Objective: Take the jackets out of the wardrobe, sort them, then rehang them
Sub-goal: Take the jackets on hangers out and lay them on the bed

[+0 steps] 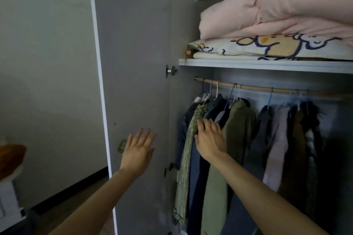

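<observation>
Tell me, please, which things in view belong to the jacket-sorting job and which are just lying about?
Belongs to the job:
hanging jackets
hangers
rail
wardrobe door
left hand
right hand

Just lying about:
pink quilt
patterned bedding
shelf
brown object at the left edge

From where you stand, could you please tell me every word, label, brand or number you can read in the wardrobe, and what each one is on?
None: no readable text shows anywhere in this view.
The printed bedding on the shelf carries cartoon line drawings only, no letters.
The small sticker on the wardrobe door is too blurred to tell whether it bears words.
The hanging jackets show no visible tags or brands.
</observation>
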